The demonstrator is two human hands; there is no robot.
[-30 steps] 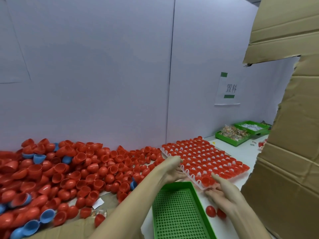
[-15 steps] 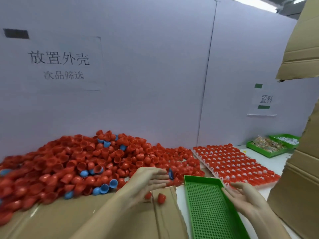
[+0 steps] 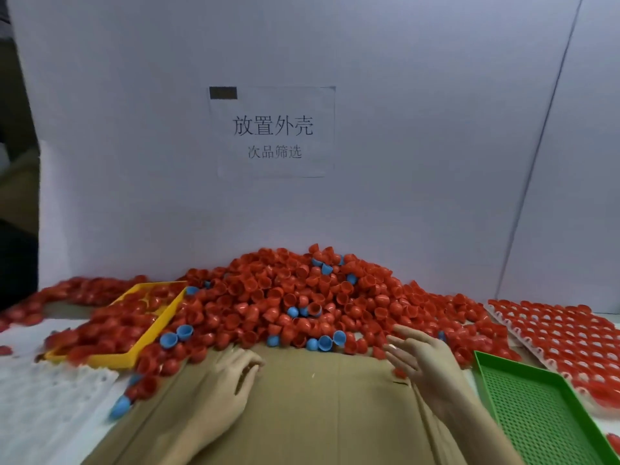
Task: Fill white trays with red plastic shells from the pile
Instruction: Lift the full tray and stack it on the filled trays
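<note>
Head view: both hands lie over a brown cardboard sheet (image 3: 312, 407) at the near edge of the heap.
Left hand (image 3: 231, 374): fingers loosely bent and slightly apart, gripping nothing; tips lie on the cardboard just short of the nearest shells.
Right hand (image 3: 422, 360): fingers straight and spread, holding nothing; fingertips (image 3: 399, 330) reach the front row of shells, contact not discernible through blur.
Red shell pile (image 3: 302, 303): directly beyond both sets of fingers, banked against the white panel (image 3: 402, 162), with blue shells (image 3: 176, 335) scattered through it.
White tray (image 3: 563, 333): right of the right fingers, cells filled with red shells.
Green tray (image 3: 536, 411): just beside the right wrist, nearer than the white tray.
Yellow tray (image 3: 157, 325): left of the left fingers, holding red shells.
Perforated white sheet (image 3: 50, 397): far left on the surface.
</note>
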